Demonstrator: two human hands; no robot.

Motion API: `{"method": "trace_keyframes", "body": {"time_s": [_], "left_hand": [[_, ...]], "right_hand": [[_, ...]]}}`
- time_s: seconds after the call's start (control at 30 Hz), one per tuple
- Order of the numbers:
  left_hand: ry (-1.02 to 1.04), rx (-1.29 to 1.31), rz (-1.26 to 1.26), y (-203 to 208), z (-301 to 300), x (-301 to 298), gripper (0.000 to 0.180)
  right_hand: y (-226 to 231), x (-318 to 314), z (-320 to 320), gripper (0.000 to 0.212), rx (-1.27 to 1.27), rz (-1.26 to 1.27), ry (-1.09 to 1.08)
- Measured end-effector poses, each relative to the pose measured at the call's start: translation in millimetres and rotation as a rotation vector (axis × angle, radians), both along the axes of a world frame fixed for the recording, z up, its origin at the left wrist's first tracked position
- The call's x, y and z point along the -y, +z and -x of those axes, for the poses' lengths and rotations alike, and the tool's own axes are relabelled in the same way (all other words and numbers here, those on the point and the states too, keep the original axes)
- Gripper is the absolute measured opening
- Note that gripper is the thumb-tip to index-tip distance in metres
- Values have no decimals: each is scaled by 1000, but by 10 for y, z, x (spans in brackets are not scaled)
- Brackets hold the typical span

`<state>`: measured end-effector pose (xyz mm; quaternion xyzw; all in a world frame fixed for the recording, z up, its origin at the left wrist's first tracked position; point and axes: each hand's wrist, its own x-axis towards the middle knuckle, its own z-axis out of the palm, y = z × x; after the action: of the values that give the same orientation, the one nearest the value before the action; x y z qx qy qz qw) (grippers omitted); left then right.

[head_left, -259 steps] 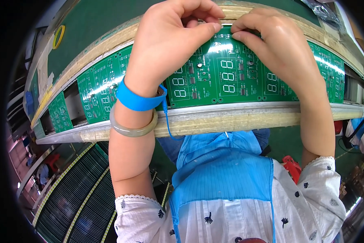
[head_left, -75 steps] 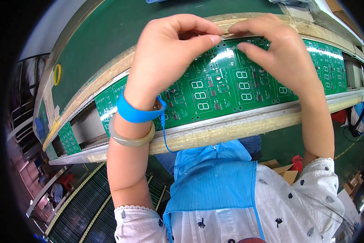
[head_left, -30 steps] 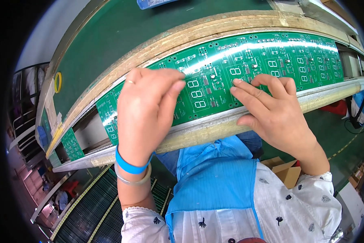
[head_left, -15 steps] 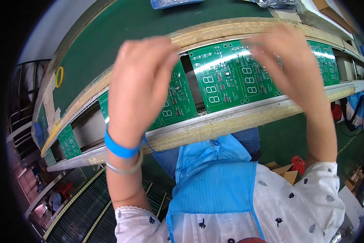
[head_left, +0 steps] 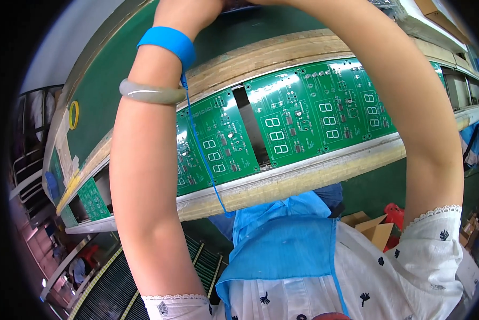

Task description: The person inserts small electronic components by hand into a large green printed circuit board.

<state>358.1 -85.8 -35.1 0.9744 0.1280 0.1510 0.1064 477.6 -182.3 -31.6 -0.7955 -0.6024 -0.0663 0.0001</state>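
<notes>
Both my arms reach far forward over the bench. My left hand (head_left: 188, 13) is at the top edge of the view, its fingers cut off there. Only a sliver of my right hand (head_left: 276, 2) shows at the same edge, close to the left one. Whatever they touch is hidden. Beneath my arms, green circuit boards with white digit outlines lie in a rail track: one wide board (head_left: 311, 120) in the middle and another board (head_left: 218, 152) left of it, a dark gap between them. My left wrist wears a blue wrist strap (head_left: 167, 45) with a cord, and a pale bangle (head_left: 151, 93).
A wooden ledge (head_left: 266, 50) runs behind the track, and a taped front rail (head_left: 303, 173) along its near side. A yellow ring (head_left: 74, 115) lies at the left. Smaller green boards (head_left: 94, 200) sit further left in the track. Below right is an open cardboard box (head_left: 375, 229).
Both hands have moved forward from above the boards to the top edge, close together. The boards appear slightly lower in the view, and the strap's cord now hangs across the left one.
</notes>
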Motion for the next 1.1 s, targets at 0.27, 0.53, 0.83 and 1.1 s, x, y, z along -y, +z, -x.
{"method": "trace_keyframes", "body": {"time_s": [0.27, 0.53, 0.83, 1.1], "left_hand": [[4, -29, -177, -123, 48, -274, 22], [108, 103, 405, -108, 89, -210, 21], [72, 252, 809, 85, 534, -151, 21], [-18, 294, 1085, 90, 979, 168, 20]], "right_hand": [[-308, -146, 180, 22, 23, -307, -61], [-186, 148, 148, 16, -233, -333, -242], [430, 803, -103, 23, -762, -620, -214], [396, 1268, 134, 19, -1299, -673, -58]]}}
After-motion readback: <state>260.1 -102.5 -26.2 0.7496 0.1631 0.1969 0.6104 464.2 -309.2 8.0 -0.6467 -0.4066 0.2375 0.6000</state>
